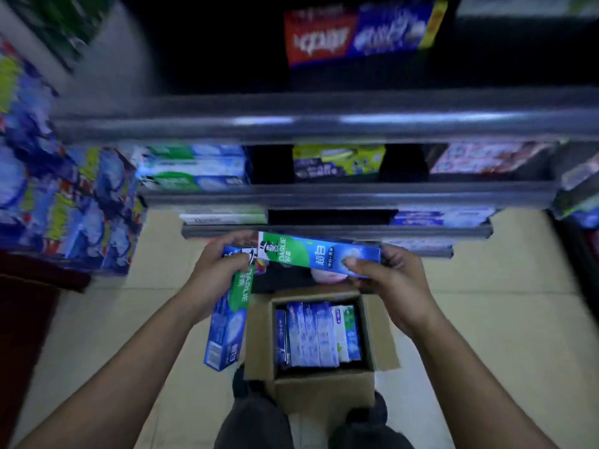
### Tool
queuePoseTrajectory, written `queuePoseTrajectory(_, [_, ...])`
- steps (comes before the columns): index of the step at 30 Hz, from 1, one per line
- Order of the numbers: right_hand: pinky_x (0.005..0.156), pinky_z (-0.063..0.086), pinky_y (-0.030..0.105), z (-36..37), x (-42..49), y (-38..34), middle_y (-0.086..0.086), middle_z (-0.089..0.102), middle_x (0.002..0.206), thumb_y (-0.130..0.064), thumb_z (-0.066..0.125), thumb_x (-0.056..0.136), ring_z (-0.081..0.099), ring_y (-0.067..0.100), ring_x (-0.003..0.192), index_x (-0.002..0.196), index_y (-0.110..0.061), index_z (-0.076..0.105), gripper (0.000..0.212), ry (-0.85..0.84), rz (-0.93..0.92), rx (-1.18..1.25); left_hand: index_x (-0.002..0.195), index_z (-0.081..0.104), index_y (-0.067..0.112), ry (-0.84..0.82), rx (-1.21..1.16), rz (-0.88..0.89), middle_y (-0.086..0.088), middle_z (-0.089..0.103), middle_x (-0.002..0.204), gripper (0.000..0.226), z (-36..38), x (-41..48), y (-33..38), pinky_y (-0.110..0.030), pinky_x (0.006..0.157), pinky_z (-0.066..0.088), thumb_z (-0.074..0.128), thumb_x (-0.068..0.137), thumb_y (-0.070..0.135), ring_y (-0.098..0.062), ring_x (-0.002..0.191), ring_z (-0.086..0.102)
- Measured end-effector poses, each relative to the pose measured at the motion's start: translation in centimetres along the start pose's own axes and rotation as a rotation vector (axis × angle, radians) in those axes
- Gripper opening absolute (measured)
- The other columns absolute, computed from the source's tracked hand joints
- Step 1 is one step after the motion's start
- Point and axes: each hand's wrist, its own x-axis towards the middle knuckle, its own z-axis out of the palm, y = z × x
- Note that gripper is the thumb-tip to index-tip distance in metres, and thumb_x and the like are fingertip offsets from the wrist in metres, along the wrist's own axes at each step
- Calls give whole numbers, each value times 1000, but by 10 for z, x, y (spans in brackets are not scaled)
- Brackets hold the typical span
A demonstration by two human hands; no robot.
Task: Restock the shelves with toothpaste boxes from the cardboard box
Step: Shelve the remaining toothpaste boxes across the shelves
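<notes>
The right hand (392,280) grasps a level Darlie box (311,254) at its right end, thumb on the near face and the other fingers curled round behind. This green, white and blue toothpaste carton lies crosswise in the air just in front of the lowest shelf lip (340,233) and above the far edge of the cardboard box (324,388). The left hand (215,270) is clenched round the top end of a hanging Darlie box (227,322), whose length points down and toward the person, beside the left wall of the cardboard box. The level carton's left end meets the left hand's fingertips; whether they pinch it as well cannot be told. The cardboard box stands on the beige tiled floor (486,319) between the person's feet and the foot of the shelves (324,192), with its flaps open. Inside it, a row of toothpaste cartons (319,335) stands packed on end, filling most of it from left wall to right wall. On the middle shelf, green-and-blue cartons (194,170) sit toward the left end, yellow-and-dark packs (337,160) near the centre and pink-and-white packs (486,157) toward the right end, all blurred. A red-and-blue carton (356,34) sits on the shelf above. At the left edge of the view a stack of blue packs (64,205) is smeared by blur. The person's dark trouser legs (252,419) flank the near wall of the cardboard box.
</notes>
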Motion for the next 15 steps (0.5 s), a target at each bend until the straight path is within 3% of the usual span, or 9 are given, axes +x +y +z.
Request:
queuePoseTrajectory(2, [76,41,46,25,0,-24,21,68,85,-10,82,77,53,34,74,94,12,67,32,-71,3,34,110,74,20,13,-43,7,-5,76,107,53,-23,-15,28,-30,68,49,54,62,7,-20,85,69])
queuePoseTrajectory(5, [71,53,36,61,0,-56,17,76,91,-12,87,72,70,27,77,94,-2,76,26,-118,-52,-45,111,74,16,37,-76,66,1,78,100,45,-58,-34,54,-27,60,52,54,80,-9,-16,78,71])
queuePoseTrajectory(8, [70,58,32,97,3,-75,19,77,98,-12,86,70,75,26,84,97,-6,76,29,-148,-132,-128,111,75,16,51,-82,85,7,79,103,54,-93,-50,64,-29,62,56,44,86,-21,-16,84,74])
queuePoseTrajectory(12, [76,61,34,137,9,-82,16,76,102,4,85,73,76,31,94,107,-9,56,46,-81,-173,-143,111,77,19,71,-109,97,5,77,114,48,-131,-58,69,-34,71,56,53,79,-8,-16,93,74])
queuePoseTrajectory(15, [72,57,22,165,12,-73,2,72,97,1,87,74,72,10,89,102,-13,56,43,-7,-236,-263,104,80,23,42,-126,114,-1,80,101,54,-144,-56,73,-22,62,56,51,63,3,-12,81,75])
